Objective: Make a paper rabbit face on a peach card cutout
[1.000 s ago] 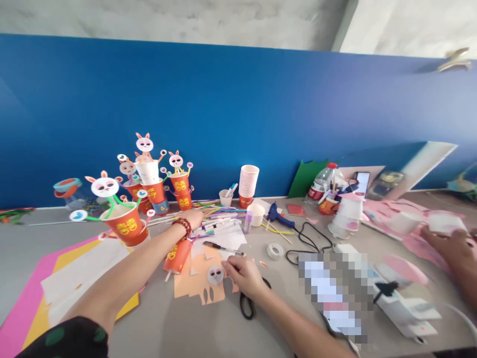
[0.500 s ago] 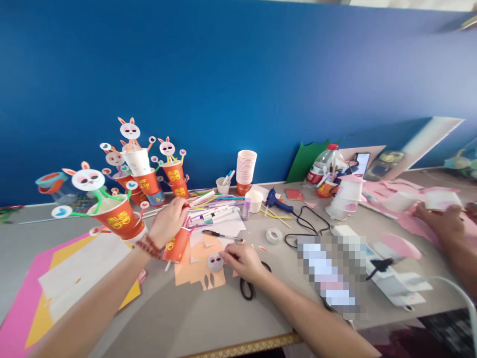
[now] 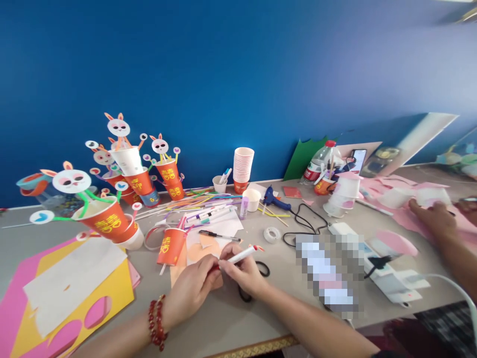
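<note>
My right hand [image 3: 246, 273] grips a white marker [image 3: 242, 255] with a red end, tilted up to the right. My left hand [image 3: 192, 288] meets it at the lower end, fingers pinched on a bit of red that looks like the marker's cap. Under and behind both hands lies peach paper [image 3: 203, 248] with cut-outs; the small bunny face seen on it before is hidden now. A red paper cup [image 3: 172, 246] with pink straws stands just beyond my left hand. A black pen [image 3: 219, 235] rests behind the marker.
Bunny-faced cup figures [image 3: 106, 221] stand at the left. Straws and markers [image 3: 208, 215] lie at the middle back, near a cup stack [image 3: 243, 166]. A glue gun [image 3: 276, 199], tape roll [image 3: 272, 234] and power strip [image 3: 376, 263] are rightward. A co-worker's hand [image 3: 437, 221] holds a white cup.
My left hand has come back from the pile of straws and markers to meet my right hand. A white marker is now held between them, over the peach paper.
</note>
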Demonstrator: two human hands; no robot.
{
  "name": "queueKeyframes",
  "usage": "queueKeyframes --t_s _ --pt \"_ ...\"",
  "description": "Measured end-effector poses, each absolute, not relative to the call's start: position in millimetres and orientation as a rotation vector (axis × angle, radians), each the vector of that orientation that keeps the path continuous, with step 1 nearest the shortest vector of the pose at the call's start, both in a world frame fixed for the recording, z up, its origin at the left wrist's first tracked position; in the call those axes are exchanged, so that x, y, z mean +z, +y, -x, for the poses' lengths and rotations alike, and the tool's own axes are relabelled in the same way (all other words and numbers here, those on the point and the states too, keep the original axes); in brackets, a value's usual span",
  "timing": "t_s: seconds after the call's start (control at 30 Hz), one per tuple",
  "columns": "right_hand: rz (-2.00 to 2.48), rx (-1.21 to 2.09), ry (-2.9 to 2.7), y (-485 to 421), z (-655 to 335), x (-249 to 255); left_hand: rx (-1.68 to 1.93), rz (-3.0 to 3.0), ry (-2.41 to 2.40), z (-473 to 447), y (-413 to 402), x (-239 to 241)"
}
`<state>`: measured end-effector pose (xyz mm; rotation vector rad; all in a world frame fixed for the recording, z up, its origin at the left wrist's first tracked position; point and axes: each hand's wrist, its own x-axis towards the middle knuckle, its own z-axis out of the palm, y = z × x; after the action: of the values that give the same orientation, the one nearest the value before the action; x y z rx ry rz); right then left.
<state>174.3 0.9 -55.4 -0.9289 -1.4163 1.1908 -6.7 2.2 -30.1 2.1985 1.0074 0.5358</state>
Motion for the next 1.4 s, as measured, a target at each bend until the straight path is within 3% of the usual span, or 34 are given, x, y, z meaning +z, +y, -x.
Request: queueKeyframes --t_s 0.2,0.9,1.2,1.4 --pt "0.864 1.518 -1.145 -0.9 -169.3 -58.7 0.545 -2.038 0.981 -2.4 -4.6 -32.4" --pt "0.959 1.477 -1.091 0.4 -173.3 -50.5 0.402 -2.098 0.961 -6.2 6.0 -27.0" --pt "0.895 1.520 -0.953 -5.2 -170.9 -55.2 0.251 -1.167 0.656 -8.2 0.5 -22.3" --pt "0.864 1.559 -0.987 -11.8 -169.6 -56.3 0.179 -0.928 0.599 -0.7 -10.6 -18.4"
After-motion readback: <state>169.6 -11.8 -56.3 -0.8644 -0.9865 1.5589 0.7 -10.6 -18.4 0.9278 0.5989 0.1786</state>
